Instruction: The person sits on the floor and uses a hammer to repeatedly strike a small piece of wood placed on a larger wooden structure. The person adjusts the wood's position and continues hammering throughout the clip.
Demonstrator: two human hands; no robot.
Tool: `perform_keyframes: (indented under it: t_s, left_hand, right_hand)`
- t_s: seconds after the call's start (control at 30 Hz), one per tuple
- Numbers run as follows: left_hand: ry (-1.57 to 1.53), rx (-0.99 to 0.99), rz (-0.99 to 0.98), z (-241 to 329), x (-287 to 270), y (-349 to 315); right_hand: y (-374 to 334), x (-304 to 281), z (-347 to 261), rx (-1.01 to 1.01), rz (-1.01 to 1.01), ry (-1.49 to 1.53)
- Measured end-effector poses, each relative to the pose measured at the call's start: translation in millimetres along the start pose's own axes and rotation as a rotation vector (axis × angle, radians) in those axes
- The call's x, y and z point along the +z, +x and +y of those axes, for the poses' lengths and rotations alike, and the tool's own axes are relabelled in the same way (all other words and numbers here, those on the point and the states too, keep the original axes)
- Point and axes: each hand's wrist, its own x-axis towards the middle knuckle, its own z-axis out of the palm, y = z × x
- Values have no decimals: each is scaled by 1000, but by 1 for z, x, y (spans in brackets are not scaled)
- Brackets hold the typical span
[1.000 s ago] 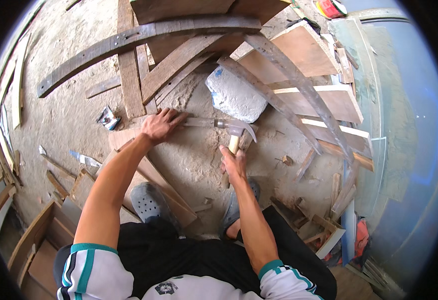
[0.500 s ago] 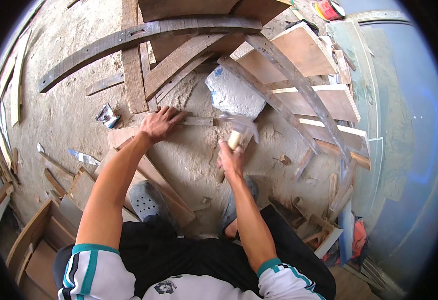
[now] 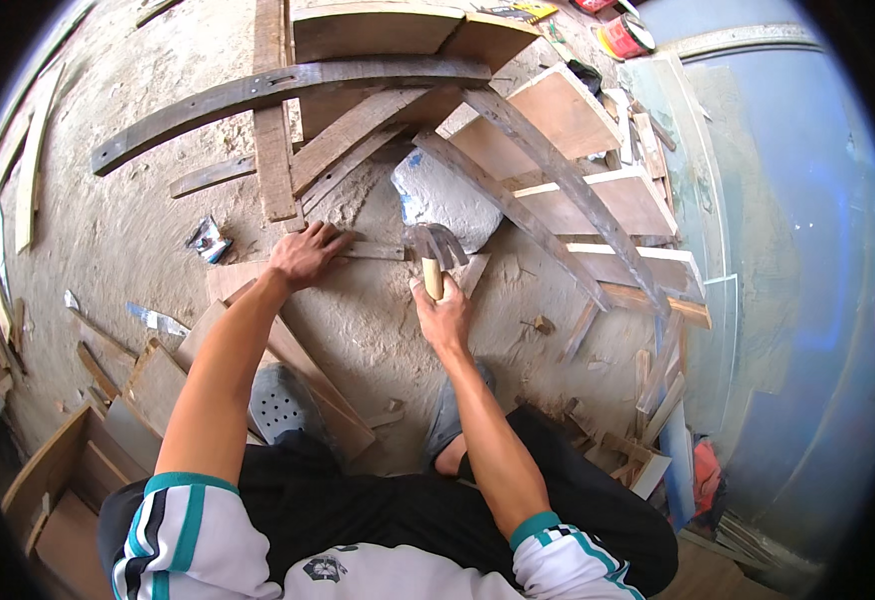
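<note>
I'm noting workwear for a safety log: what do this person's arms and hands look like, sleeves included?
The left hand and right hand are bare, with no gloves or watch showing. The left sleeve and right sleeve are short and white, with teal cuff bands and teal and dark stripes.

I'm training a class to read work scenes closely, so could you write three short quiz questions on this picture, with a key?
1. Multiple choice: what does the left hand rest on? A) a bucket; B) a narrow strip; C) a brush.
2. True or false: the right hand grips the hammer.
3. Short answer: what dots the top of the left shoe?
Key: 1. B; 2. true; 3. round holes.
</note>
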Motion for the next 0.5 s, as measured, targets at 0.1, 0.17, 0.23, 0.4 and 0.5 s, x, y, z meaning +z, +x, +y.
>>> perform_keyframes:
  t_s: [0.1,0.17,0.23,0.4,0.5]
  left_hand:
    - [-30,30,49,2,-5,3]
    - [-68,20,65,5,-5,1]
    - [-59,18,75,3,-3,-3]
    - [-64,18,104,-4,10,-8]
    - [-120,53,63,8,-12,-6]
  right_hand:
    - [-2,8,5,64,-46,-17]
    - [2,5,0,101,-105,-44]
    - [9,1,-6,41,-87,-75]
    - [15,-16,-26,-125,96,28]
    - [28,-41,-33,-81,29,41]
